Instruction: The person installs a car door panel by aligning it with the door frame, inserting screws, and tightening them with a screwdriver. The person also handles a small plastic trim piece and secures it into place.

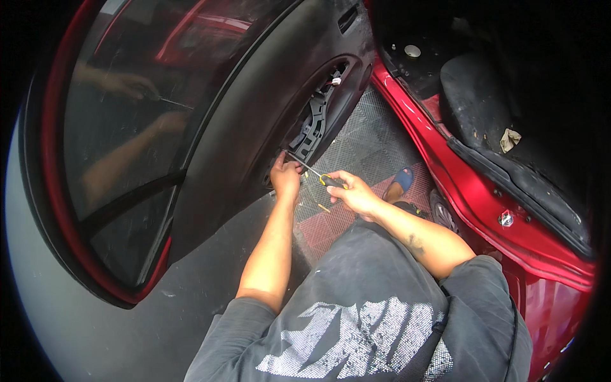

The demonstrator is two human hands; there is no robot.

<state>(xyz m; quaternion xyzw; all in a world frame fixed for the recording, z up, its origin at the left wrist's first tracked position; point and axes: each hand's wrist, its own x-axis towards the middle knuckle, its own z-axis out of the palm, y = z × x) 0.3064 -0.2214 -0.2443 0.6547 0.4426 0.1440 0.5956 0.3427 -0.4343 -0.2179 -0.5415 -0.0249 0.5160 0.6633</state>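
My right hand point(353, 193) grips a screwdriver point(333, 182) by its black and yellow handle. Its thin metal shaft slants up and left to the lower end of a long opening in the dark door trim panel point(229, 153). At that end my left hand point(286, 176) is against the panel beside the shaft's tip. One finger reaches upward and the others are bent; whatever they may pinch is hidden. Inside the opening a grey plastic bracket point(312, 124) is exposed. Above it sits a small white connector point(336, 81).
The open door's window point(133, 121) rises at the left. To the right runs the red door sill point(439, 149) beside a dark seat point(474, 95) with a crumpled scrap on it. Grey and red grid mats point(375, 137) cover the floor, where a foot in a blue sandal point(403, 178) shows.
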